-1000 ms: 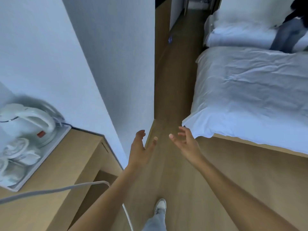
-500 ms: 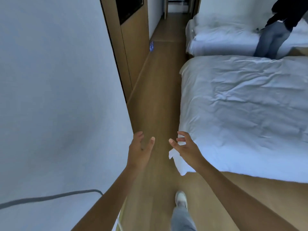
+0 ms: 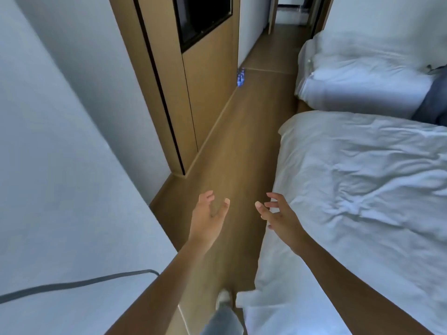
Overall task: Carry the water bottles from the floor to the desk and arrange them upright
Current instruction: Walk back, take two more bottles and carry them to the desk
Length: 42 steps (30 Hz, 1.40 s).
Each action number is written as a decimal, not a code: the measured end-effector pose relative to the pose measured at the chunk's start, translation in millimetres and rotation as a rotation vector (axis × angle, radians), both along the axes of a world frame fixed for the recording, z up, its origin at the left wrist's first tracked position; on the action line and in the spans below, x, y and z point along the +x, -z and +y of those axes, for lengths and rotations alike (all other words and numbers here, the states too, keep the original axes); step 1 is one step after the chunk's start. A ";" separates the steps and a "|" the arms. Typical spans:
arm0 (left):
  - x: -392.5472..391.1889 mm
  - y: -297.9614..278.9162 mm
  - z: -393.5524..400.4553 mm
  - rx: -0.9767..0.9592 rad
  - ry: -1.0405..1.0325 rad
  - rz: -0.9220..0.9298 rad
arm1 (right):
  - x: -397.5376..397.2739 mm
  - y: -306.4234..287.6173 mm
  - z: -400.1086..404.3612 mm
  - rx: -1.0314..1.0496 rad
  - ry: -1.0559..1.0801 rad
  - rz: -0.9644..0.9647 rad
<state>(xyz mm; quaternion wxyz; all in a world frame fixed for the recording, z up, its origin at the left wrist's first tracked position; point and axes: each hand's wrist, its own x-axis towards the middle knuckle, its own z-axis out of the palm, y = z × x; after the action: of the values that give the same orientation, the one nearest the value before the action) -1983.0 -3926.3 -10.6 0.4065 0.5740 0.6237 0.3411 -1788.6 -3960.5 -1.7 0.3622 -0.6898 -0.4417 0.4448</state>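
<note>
Far down the wooden floor, water bottles with blue labels [image 3: 240, 77] stand against the base of the left wall, small and hard to count. My left hand [image 3: 208, 220] and my right hand [image 3: 278, 215] are held out in front of me over the aisle, both empty with fingers spread. They are well short of the bottles. The desk is out of view.
A white wall [image 3: 60, 165] runs close on my left, with a grey cable [image 3: 72, 284] across it. A wooden panel with a dark screen [image 3: 203, 18] follows. Two white beds [image 3: 362, 189] fill the right. A person's legs [image 3: 435, 102] rest beyond the near bed.
I have walked forward along the aisle; the desk with the kettle has left view, the bottles are nearer, and both hands stay open in front.
</note>
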 end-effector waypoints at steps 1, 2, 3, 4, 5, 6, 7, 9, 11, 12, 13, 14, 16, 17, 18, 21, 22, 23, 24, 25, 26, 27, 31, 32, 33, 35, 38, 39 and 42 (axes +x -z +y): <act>9.4 3.5 25.0 -0.009 0.009 0.002 | 9.7 2.9 25.4 -0.003 -0.004 -0.002; 19.4 6.8 53.9 -0.010 0.021 0.004 | 19.7 5.6 54.4 -0.002 -0.002 -0.005; 29.2 9.3 84.5 -0.007 0.029 0.005 | 29.4 7.3 84.2 0.002 0.005 -0.006; 36.8 9.9 110.6 -0.003 0.033 0.007 | 36.9 7.4 109.7 0.009 0.017 -0.005; 46.5 10.4 144.0 0.006 0.035 0.005 | 46.4 7.2 142.5 0.022 0.033 0.004; 55.4 10.2 176.2 0.012 0.032 0.008 | 55.2 6.2 173.9 0.032 0.051 0.011; 64.3 9.6 209.4 0.017 0.027 0.009 | 64.7 3.9 206.0 0.031 0.072 0.014; 79.0 3.8 266.0 0.025 0.031 0.028 | 79.6 -4.7 259.7 0.020 0.095 0.022; 96.1 -4.0 325.9 0.029 0.055 0.052 | 97.3 -13.1 315.7 0.035 0.115 0.031; 105.2 -6.7 355.1 0.022 0.054 0.047 | 107.4 -16.0 342.7 0.039 0.126 0.030; 114.3 -9.5 382.3 0.008 0.051 0.032 | 117.2 -19.1 368.2 0.036 0.133 0.028; 121.4 -12.7 401.7 -0.003 0.056 0.018 | 124.7 -21.7 387.3 0.031 0.132 0.021; 139.7 -13.3 447.3 -0.012 0.076 -0.004 | 143.8 -20.1 432.8 0.032 0.141 0.014; 150.2 -11.2 471.1 -0.019 0.085 -0.013 | 154.4 -16.9 456.4 0.034 0.148 0.013; 160.8 -9.2 494.6 -0.031 0.090 -0.025 | 165.2 -13.7 479.3 0.029 0.154 0.017; 193.3 -1.4 565.4 -0.039 0.105 -0.022 | 198.5 -2.9 549.0 0.013 0.158 0.019; 206.5 1.6 593.8 -0.034 0.105 -0.017 | 212.2 0.9 576.3 0.017 0.161 0.014; 219.8 3.2 623.2 -0.031 0.097 -0.020 | 226.3 3.4 603.8 0.022 0.167 0.015; 230.4 2.3 648.2 -0.026 0.087 -0.026 | 237.8 4.2 626.9 0.024 0.174 0.018; 244.2 0.4 679.2 -0.021 0.070 -0.039 | 253.3 4.1 656.1 0.024 0.174 0.024; 257.2 -2.4 707.8 -0.017 0.049 -0.045 | 268.5 3.1 683.2 0.016 0.165 0.027; 270.1 -5.9 736.2 -0.009 0.030 -0.045 | 284.4 1.6 710.6 0.009 0.147 0.029; 311.5 -14.3 831.3 0.004 0.025 -0.032 | 336.5 -6.6 808.5 -0.014 0.092 0.028; 321.8 -14.0 854.9 -0.001 0.022 -0.031 | 348.4 -6.3 833.0 -0.015 0.094 0.024; 332.3 -13.2 877.7 -0.006 0.015 -0.038 | 359.5 -5.5 856.8 -0.015 0.094 0.024; 351.3 -10.0 920.4 -0.007 0.004 -0.057 | 377.6 -2.1 902.3 -0.017 0.097 0.033; 381.4 2.0 998.7 -0.019 0.019 -0.039 | 407.5 12.1 982.5 -0.032 0.106 0.034; 389.1 4.6 1023.8 -0.015 0.031 -0.028 | 416.0 15.8 1007.4 -0.038 0.100 0.028; 413.6 12.8 1122.9 0.014 0.028 -0.007 | 446.4 25.8 1100.7 -0.048 0.098 -0.006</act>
<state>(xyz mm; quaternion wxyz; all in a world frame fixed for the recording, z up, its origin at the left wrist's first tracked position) -1569.5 -2803.4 -23.3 0.4095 0.5844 0.6116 0.3417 -1342.2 -2859.8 -27.5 0.3656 -0.7206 -0.3973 0.4350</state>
